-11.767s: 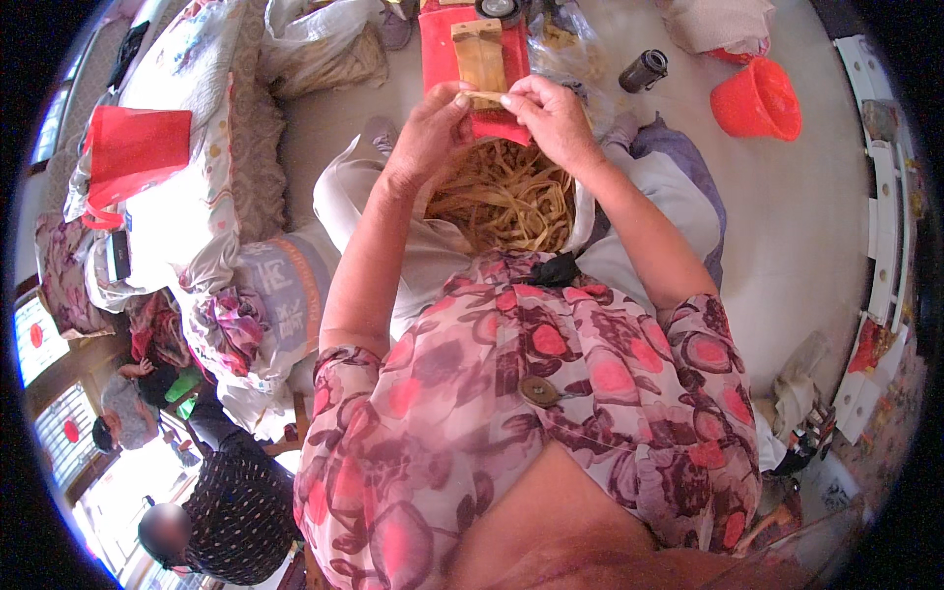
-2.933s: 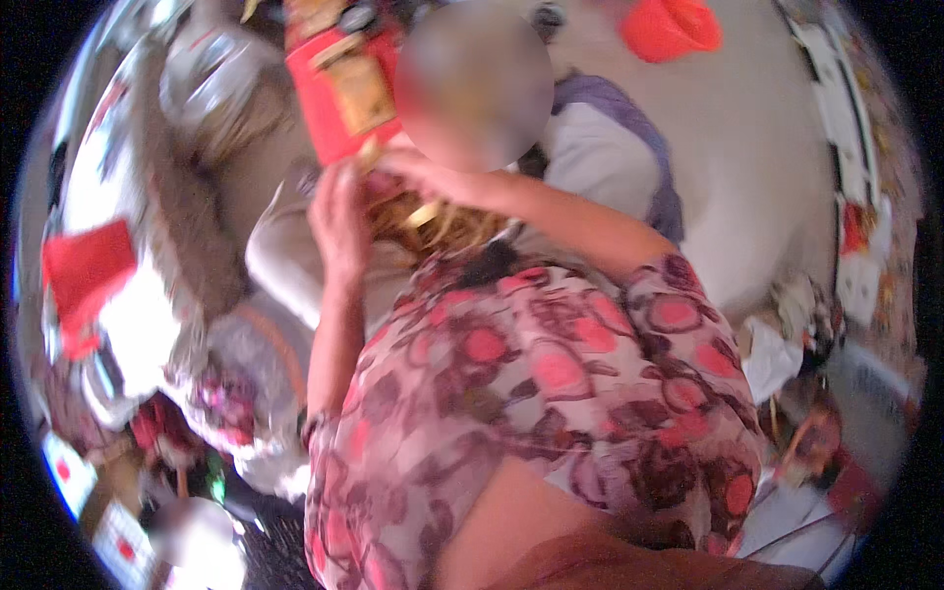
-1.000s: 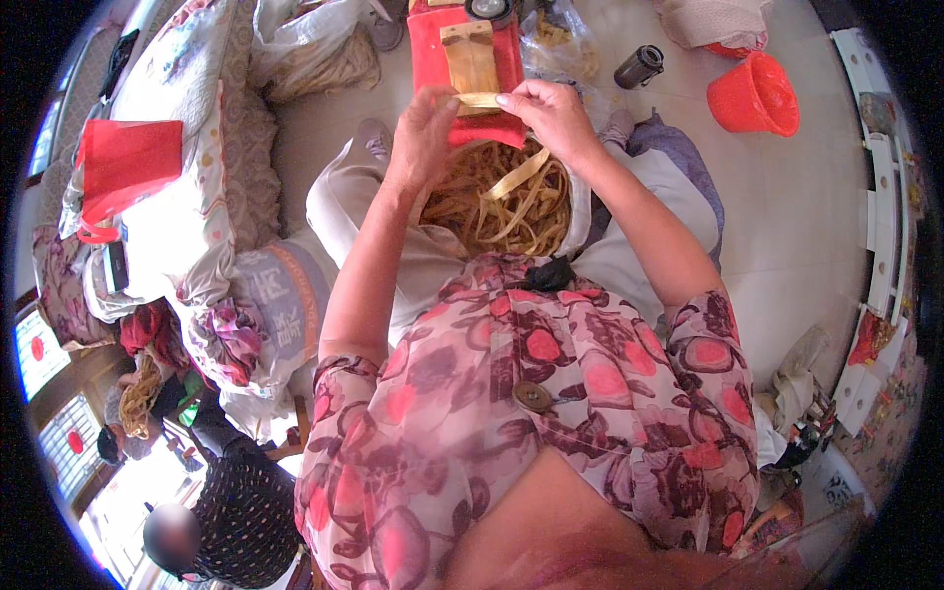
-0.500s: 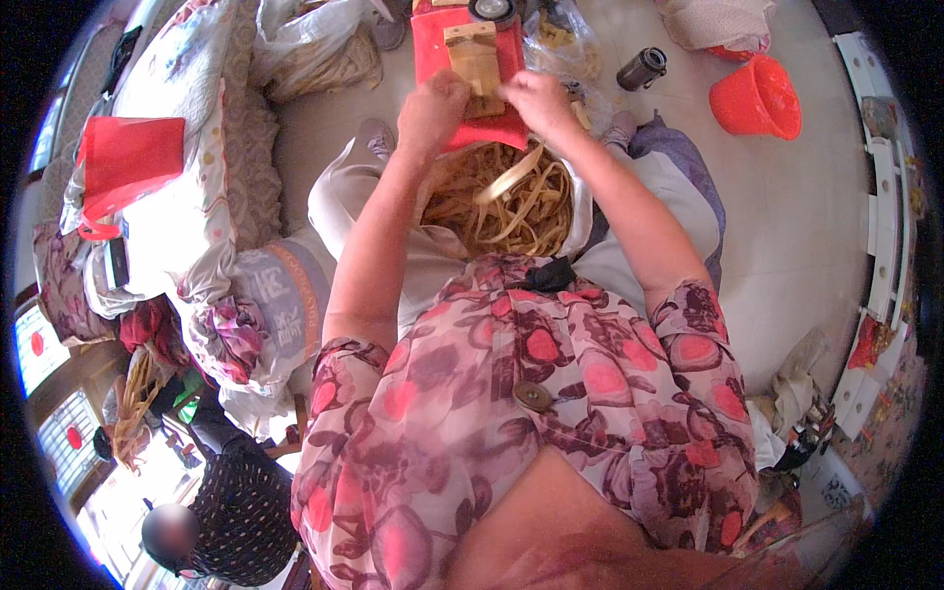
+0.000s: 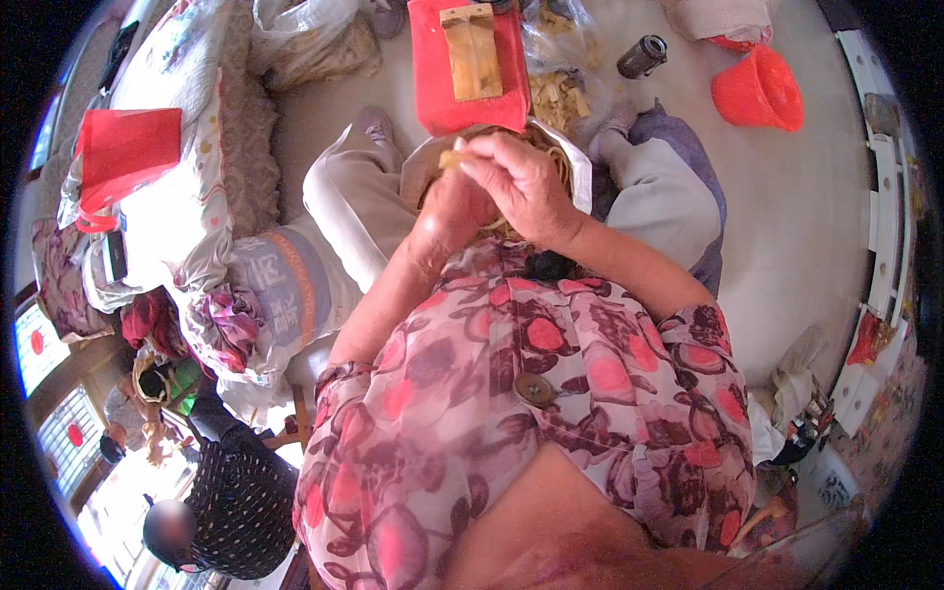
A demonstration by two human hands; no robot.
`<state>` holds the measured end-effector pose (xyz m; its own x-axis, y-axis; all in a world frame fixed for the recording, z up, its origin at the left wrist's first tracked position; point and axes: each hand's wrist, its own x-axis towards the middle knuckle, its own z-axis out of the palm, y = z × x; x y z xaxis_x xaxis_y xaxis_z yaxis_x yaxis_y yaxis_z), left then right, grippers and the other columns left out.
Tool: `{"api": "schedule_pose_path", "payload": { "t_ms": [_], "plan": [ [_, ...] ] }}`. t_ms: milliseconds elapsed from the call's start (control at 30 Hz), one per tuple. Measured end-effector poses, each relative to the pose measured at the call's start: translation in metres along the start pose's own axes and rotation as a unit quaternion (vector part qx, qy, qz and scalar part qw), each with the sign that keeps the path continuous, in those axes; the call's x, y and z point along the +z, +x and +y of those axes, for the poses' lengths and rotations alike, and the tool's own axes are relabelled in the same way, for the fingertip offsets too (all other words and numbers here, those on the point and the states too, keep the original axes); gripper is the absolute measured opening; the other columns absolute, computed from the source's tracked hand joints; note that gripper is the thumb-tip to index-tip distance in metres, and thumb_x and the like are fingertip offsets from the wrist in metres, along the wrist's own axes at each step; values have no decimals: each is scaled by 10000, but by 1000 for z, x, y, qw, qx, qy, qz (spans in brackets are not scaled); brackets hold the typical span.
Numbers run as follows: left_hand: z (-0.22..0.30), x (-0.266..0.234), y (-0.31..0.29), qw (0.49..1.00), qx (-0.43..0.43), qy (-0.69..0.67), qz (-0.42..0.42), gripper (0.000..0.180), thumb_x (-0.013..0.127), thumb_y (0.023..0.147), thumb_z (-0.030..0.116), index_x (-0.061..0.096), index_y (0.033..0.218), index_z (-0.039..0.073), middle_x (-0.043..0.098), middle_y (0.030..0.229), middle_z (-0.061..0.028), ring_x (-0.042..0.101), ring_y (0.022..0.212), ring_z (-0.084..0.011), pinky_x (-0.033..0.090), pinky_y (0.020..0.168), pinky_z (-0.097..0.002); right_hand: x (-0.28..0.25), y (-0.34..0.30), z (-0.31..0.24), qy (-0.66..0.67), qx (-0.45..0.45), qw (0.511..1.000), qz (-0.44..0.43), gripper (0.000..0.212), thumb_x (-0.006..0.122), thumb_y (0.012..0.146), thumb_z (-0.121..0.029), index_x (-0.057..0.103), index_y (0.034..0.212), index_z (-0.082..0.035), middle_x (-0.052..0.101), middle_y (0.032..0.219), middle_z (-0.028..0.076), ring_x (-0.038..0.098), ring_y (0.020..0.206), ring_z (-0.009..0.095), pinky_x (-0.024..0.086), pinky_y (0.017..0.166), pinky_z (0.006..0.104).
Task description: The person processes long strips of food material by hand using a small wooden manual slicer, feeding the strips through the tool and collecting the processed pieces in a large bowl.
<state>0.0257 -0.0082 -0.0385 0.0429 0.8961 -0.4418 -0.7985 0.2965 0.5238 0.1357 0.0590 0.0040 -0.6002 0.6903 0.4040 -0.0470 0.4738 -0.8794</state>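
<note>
My left hand (image 5: 454, 208) and my right hand (image 5: 531, 187) are together over a white-rimmed container (image 5: 582, 175) between my legs. A short end of tan strip (image 5: 450, 159) shows at the fingertips of my right hand, which pinches it. My left hand is closed just below, its fingers partly hidden by the right. Coiled tan flat strips (image 5: 557, 149) fill the container, mostly covered by my hands. Beyond them a small wooden block tool (image 5: 474, 61) with a raised crosspiece rests on a red board (image 5: 433, 98), untouched.
Right of the board are a clear plastic bag (image 5: 559, 44) and tan scraps (image 5: 560, 103). Farther right stand a dark cylindrical flask (image 5: 643, 57) and a red bucket (image 5: 757, 90). A bed (image 5: 177, 74) lies left. Another person (image 5: 241, 511) is at lower left.
Both hands have left the wooden tool, drawn back toward me and come together over the container. The strip that hung between tool and container is now at my fingers.
</note>
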Motion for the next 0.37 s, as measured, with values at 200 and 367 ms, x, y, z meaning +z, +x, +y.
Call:
{"api": "schedule_pose_path", "payload": {
  "t_ms": [200, 367],
  "plan": [
    [7, -36, 5, 998, -8, 33, -47, 177, 447, 906, 213, 545, 956, 73, 554, 842, -39, 543, 720, -159, 440, 596, -281, 1, -15, 2, 190, 209, 953, -110, 173, 523, 913, -154, 579, 971, -2, 608, 765, 32, 560, 689, 73, 457, 617, 221],
    [1, -20, -4, 859, -76, 506, 2, 256, 467, 915, 256, 525, 1039, 40, 576, 1046, -74, 528, 1029, -206, 398, 915, -345, 2, -6, 14, -41, 86, 995, -34, 234, 460, 943, -241, 595, 879, -61, 644, 765, 62, 604, 660, 254, 482, 600, 320]
  ]
}}
